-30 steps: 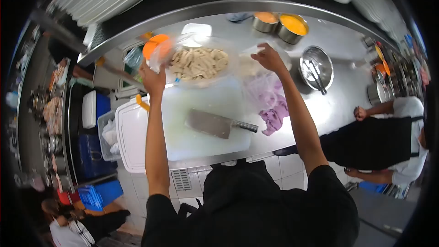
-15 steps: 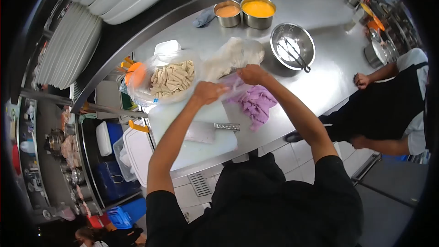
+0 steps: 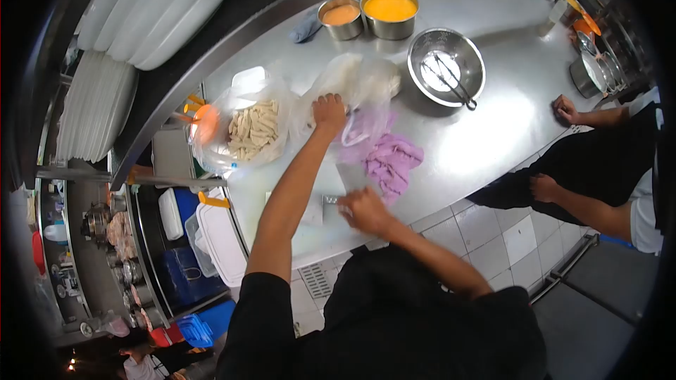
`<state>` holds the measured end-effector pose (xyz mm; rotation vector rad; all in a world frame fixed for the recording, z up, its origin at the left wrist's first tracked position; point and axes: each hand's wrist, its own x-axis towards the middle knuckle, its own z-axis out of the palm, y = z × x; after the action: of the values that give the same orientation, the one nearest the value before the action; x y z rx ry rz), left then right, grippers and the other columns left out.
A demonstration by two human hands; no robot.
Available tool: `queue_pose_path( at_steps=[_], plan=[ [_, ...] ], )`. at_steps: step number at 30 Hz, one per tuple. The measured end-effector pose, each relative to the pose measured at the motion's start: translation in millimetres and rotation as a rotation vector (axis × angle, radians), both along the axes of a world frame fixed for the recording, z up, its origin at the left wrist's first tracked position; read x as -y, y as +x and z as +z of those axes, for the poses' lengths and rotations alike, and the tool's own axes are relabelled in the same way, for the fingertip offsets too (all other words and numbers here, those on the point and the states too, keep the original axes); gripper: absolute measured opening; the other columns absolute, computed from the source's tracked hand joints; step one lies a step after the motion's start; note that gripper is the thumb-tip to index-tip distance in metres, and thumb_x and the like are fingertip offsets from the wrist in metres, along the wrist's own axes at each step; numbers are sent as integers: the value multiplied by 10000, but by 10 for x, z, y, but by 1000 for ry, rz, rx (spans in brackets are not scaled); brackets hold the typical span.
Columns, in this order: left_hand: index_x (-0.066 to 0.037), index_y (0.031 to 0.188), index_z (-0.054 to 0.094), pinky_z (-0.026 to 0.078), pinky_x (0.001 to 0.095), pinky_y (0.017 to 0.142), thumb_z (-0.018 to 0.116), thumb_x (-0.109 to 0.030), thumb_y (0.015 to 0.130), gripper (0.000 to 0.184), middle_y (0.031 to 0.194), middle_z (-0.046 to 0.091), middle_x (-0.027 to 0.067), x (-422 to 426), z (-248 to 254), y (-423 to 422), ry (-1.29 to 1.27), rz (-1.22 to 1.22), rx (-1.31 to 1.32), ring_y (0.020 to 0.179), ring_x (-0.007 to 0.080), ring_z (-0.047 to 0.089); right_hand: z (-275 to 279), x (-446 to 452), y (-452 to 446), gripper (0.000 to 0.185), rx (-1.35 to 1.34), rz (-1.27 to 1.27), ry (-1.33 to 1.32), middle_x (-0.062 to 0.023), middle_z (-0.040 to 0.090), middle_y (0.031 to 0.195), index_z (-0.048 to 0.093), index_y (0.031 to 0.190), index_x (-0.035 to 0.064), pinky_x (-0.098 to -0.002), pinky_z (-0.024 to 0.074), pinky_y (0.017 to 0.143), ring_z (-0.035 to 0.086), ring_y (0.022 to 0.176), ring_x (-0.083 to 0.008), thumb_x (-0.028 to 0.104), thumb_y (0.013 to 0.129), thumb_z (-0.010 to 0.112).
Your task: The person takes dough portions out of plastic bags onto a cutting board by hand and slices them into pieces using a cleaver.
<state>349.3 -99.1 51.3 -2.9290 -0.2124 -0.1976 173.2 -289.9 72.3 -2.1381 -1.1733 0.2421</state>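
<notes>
My left hand lies on the clear plastic bag with pale contents, fingers apart over its near left part. My right hand is at the handle of the cleaver, its fingers curled; whether they grip the handle is hard to see. The blade lies on the white cutting board, partly behind my left forearm. To the left, an open plastic bag holds pale cut strips. A purple cloth lies crumpled right of the board.
Two metal pots with orange and yellow contents stand at the back. Right of the bag is a metal bowl with tongs. Stacked plates sit on the upper left shelf. A person in a dark apron stands at the right.
Both hands were together at the plastic bag's near edge. My left hand has moved onto the bag, and my right hand has come down toward me to the cleaver's handle. The view has shifted slightly.
</notes>
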Motion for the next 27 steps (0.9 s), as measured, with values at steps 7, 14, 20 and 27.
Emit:
queue_pose_path(
  at_steps=[7, 14, 20, 27],
  plan=[
    [-102, 954, 675, 430, 453, 928, 628, -247, 836, 193, 1055, 660, 83, -321, 108, 355, -50, -318, -153, 1093, 259, 580, -124, 438, -564, 97, -257, -7, 75, -84, 654, 828, 634, 906, 99, -421, 424, 796, 626, 859, -281, 170, 845, 660],
    [-81, 956, 622, 473, 464, 781, 555, -170, 862, 146, 863, 640, 134, -651, 654, 280, -303, -495, 19, 885, 338, 610, -87, 483, -283, 120, -117, -75, 113, -98, 651, 850, 627, 920, 89, -434, 420, 813, 616, 863, -289, 132, 819, 673],
    [-32, 974, 564, 462, 394, 611, 496, -110, 980, 104, 745, 605, 169, -552, 1441, -503, -769, -265, 705, 674, 336, 600, -208, 95, -112, 394, 115, -52, 60, -120, 634, 1045, 583, 1128, 70, -457, 404, 897, 590, 1003, -299, 206, 788, 731],
    [-21, 889, 513, 423, 301, 599, 465, -192, 1017, 218, 694, 514, 42, -638, 2422, -1834, -1072, 27, 784, 617, 142, 501, -422, -527, -32, 563, 203, 77, -200, -133, 597, 1007, 544, 1155, 62, -462, 464, 798, 583, 973, -310, 441, 786, 734]
  ],
)
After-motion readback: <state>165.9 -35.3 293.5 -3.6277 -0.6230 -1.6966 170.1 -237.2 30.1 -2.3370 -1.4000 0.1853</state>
